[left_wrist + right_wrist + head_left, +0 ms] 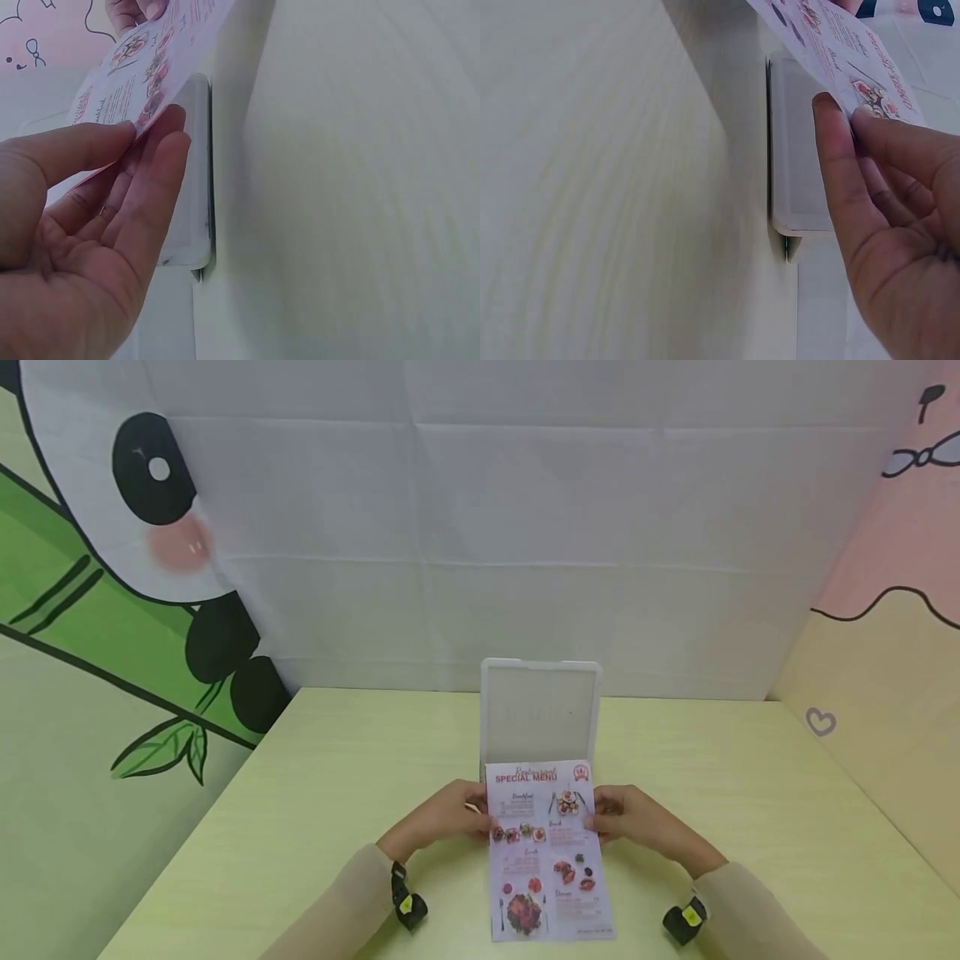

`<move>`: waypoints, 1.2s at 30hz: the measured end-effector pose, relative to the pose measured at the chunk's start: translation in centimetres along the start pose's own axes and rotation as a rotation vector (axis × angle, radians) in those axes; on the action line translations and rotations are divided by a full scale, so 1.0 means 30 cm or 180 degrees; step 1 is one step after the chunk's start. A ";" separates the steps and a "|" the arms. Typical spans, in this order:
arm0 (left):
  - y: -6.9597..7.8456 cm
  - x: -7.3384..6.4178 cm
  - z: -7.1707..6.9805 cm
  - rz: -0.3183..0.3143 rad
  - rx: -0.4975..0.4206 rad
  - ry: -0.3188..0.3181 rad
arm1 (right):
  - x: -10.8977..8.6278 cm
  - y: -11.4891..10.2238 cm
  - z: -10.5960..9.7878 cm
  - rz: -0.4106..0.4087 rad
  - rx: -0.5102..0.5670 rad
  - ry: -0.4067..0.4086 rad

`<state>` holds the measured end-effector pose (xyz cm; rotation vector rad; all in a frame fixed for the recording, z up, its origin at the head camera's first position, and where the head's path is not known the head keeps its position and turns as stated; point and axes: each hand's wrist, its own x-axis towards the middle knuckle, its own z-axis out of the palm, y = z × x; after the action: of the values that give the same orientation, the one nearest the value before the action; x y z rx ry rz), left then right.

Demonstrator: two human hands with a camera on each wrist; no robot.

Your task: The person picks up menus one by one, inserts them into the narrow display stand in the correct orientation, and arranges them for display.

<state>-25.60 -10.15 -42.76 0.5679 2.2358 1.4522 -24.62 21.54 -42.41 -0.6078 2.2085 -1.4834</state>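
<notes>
Nearest, in front of white panel (538, 714): black wrist devices (408, 906). Next, menu sheet (551, 864), printed face showing, held in front of panel, hiding its lower part. Left hand (452, 812) pinches sheet's left edge, thumb on printed face; right hand (636, 817) pinches right edge in same way, fingers behind. Panel itself stands upright on worktop (375, 739). Behind panel, creased white cloth (525, 510); left of panel, panda drawing (138, 481); right of panel, pink-and-cream backdrop (885, 560).
</notes>
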 end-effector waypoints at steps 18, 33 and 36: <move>0.077 0.003 -0.032 0.0251 -0.0245 0.0662 | 0.005 -0.077 -0.038 -0.0149 0.0040 0.0373; 0.155 0.017 -0.077 0.0400 -0.0389 0.1048 | 0.031 -0.174 -0.073 -0.0164 -0.0006 0.0760; 0.169 0.017 -0.090 0.0432 -0.0386 0.1083 | 0.035 -0.184 -0.075 -0.0189 -0.0036 0.0744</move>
<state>-26.93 -10.02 -37.15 0.4695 2.3763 1.8593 -26.05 20.78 -36.58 -0.5311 2.3931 -1.6469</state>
